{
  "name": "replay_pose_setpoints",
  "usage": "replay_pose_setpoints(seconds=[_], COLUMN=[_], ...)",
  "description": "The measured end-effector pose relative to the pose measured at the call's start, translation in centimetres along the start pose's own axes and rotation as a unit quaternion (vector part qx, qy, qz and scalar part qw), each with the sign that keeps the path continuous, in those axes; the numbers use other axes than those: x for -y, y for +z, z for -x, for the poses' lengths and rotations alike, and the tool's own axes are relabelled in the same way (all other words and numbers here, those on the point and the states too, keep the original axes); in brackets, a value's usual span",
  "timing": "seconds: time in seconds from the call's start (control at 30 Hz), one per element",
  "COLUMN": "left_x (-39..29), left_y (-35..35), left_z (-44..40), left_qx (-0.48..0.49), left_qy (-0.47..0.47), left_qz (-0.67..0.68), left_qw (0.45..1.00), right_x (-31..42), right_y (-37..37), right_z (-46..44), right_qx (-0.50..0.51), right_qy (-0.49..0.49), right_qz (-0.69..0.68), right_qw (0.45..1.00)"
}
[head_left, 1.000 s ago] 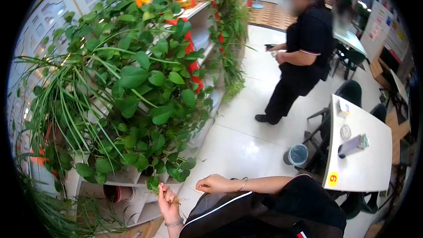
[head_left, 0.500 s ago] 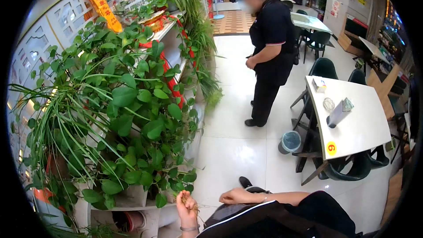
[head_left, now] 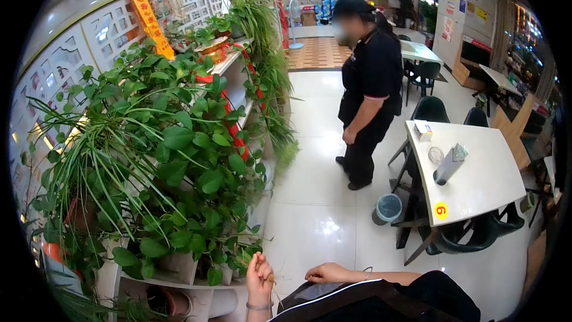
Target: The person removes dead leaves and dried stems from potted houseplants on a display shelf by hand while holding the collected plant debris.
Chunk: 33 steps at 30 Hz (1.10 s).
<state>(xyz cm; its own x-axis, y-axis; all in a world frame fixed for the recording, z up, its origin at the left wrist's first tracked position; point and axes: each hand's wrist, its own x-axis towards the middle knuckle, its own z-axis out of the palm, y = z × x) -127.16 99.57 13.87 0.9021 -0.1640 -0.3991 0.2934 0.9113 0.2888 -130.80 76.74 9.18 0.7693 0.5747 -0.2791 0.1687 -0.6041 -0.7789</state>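
My left hand (head_left: 259, 274) is raised at the bottom centre, its fingers closed on thin, dry brownish stems (head_left: 272, 277) that stick out to the right. Green leaves of the trailing plant (head_left: 208, 182) hang just above and left of it. My right hand (head_left: 326, 273) rests near my dark clothing, to the right of the left one, with its fingers curled inward; whatever it may hold is hidden.
White shelves (head_left: 193, 271) carry the plants at left. A person (head_left: 370, 77) in black stands ahead. At right are a white table (head_left: 471, 173) marked 6, dark chairs (head_left: 430, 109) and a bin (head_left: 387, 209).
The view has tilted up and turned. My left hand has drawn slightly away from the leaves, still holding the stems. The other person's arms have lowered from in front of the body.
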Motion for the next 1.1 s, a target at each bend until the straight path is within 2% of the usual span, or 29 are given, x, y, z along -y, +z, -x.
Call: replay_pose_setpoints(seconds=[0.1,0.3,0.37,0.53,0.63,0.67,0.77,0.8,0.87,0.97,1.1], left_x=[1.0,6.3,8.4,14.2,18.0,19.1,23.0,24.1,26.5,29.2,30.1], left_y=[-1.2,-0.2,1.4,5.1,6.8,6.9,7.9,7.7,8.3,9.3,10.6], left_z=[0.4,1.3,1.4,1.2,1.4,1.3,1.6,1.6,2.0,2.8,3.2], left_qx=[0.016,-0.035,-0.021,0.019,0.028,0.056,0.047,0.070,0.069,0.064,0.045], left_qy=[0.015,0.008,-0.013,-0.036,-0.071,-0.110,-0.129,-0.147,-0.153,-0.173,-0.175], left_qz=[0.010,0.016,0.005,-0.044,-0.080,-0.072,-0.092,-0.086,-0.103,-0.132,-0.165], left_qw=[1.000,0.999,1.000,0.998,0.994,0.990,0.986,0.983,0.980,0.974,0.970], right_x=[-0.5,-2.8,-3.4,-6.6,-8.3,-8.8,-10.9,-11.3,-12.0,-12.5,-13.4], right_y=[-1.1,-3.0,-3.7,-4.0,-4.3,-4.3,-4.1,-4.0,-3.8,-3.5,-3.2], right_z=[1.4,6.8,9.1,14.0,16.9,17.9,21.1,22.0,23.7,25.2,25.8], right_qx=[0.014,-0.028,-0.036,-0.078,-0.085,-0.085,-0.127,-0.131,-0.139,-0.159,-0.183], right_qy=[-0.014,0.006,0.031,0.022,0.040,0.053,0.043,0.050,0.068,0.041,0.016], right_qz=[0.012,-0.005,-0.030,-0.033,-0.051,-0.061,-0.077,-0.081,-0.088,-0.098,-0.101], right_qw=[1.000,1.000,0.998,0.996,0.994,0.993,0.988,0.987,0.984,0.982,0.978])
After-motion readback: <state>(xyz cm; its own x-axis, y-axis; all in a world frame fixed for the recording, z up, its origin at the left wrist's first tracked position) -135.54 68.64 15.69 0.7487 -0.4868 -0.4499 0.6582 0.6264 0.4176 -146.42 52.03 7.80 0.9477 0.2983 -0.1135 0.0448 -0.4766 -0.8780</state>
